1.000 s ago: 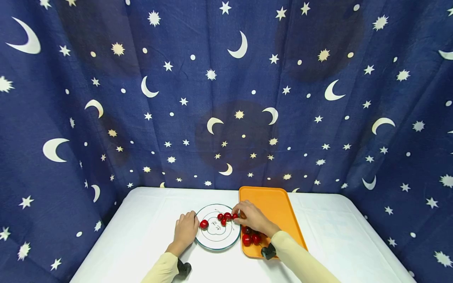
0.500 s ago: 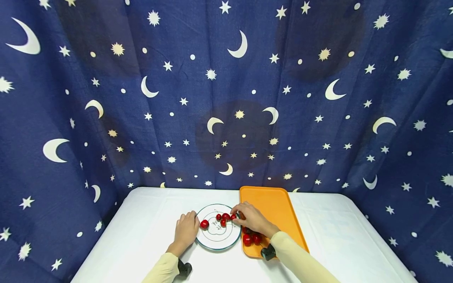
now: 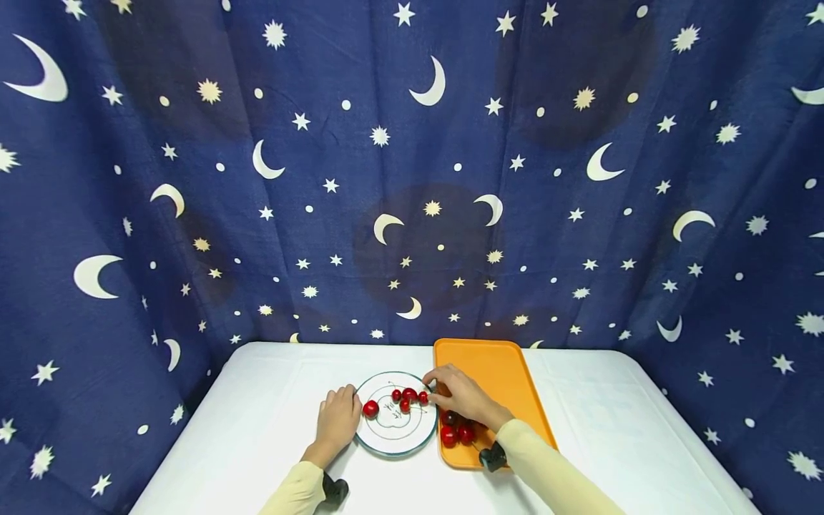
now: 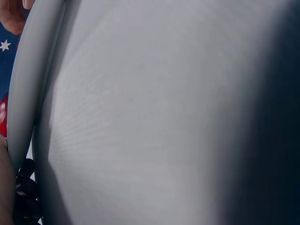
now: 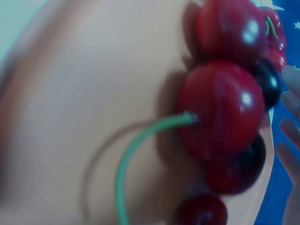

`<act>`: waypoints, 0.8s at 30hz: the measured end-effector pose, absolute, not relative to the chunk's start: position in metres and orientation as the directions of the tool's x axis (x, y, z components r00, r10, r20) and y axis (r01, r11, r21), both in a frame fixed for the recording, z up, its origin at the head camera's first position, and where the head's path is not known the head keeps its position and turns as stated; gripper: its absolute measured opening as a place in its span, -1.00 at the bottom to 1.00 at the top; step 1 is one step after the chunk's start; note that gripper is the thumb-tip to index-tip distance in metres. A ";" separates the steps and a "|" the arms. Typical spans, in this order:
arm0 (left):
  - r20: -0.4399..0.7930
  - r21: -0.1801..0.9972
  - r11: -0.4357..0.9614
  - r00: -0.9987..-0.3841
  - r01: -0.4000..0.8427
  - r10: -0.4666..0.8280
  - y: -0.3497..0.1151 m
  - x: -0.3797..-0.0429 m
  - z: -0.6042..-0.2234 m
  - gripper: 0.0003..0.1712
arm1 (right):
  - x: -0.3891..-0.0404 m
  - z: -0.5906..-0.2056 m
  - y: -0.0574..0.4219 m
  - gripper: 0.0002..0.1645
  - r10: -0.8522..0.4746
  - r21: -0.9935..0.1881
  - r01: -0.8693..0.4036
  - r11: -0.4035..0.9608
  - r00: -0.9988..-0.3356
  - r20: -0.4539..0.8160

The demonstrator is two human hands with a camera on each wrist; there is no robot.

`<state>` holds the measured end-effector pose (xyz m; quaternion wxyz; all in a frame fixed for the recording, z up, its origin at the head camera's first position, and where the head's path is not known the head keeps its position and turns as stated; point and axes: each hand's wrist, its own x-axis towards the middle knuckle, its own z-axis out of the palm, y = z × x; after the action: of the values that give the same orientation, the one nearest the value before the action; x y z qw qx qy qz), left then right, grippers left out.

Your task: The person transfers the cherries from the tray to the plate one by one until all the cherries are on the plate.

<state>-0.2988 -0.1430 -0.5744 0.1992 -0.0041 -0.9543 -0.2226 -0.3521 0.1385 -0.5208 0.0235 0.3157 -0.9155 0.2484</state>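
A white plate with a dark green rim lies on the table, one red cherry near its left edge and a cluster of smaller cherries on its right half. My left hand grips the plate's left rim; in the left wrist view the raised plate edge runs alongside it. At the right rim is my right hand, thumb and index finger parted beside the rightmost small cherry. Its fingers bend down near the plate's cherries in the right wrist view.
An orange tray stands right of the plate, under my right forearm. Several larger red and dark cherries sit at its near left corner, one with a green stem. Behind the table hangs a blue curtain with moons and stars.
The right thumb and index finger have spread and drawn slightly away from the small cherry, which has shifted a little left onto the plate. My left hand stays at the rim.
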 end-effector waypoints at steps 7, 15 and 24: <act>0.415 0.405 0.908 -0.906 0.109 -0.077 -0.143 -0.299 -0.577 -0.79 | -0.355 -0.520 0.157 -0.62 -0.551 -0.493 -0.586 0.644 -0.801 0.232; 0.378 0.413 0.906 -0.922 0.090 -0.081 -0.143 -0.297 -0.572 -0.79 | -0.358 -0.520 0.177 -0.66 -0.579 -0.472 -0.604 0.642 -0.786 0.218; 0.303 0.434 0.899 -0.949 0.058 -0.086 -0.143 -0.298 -0.571 -0.75 | -0.354 -0.516 0.191 -0.69 -0.641 -0.453 -0.620 0.640 -0.756 0.129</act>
<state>-0.2977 -0.1426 -0.5707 0.1595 0.0073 -0.9613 -0.2244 -0.3538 0.1910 -0.5160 -0.0218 0.3483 -0.9054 0.2417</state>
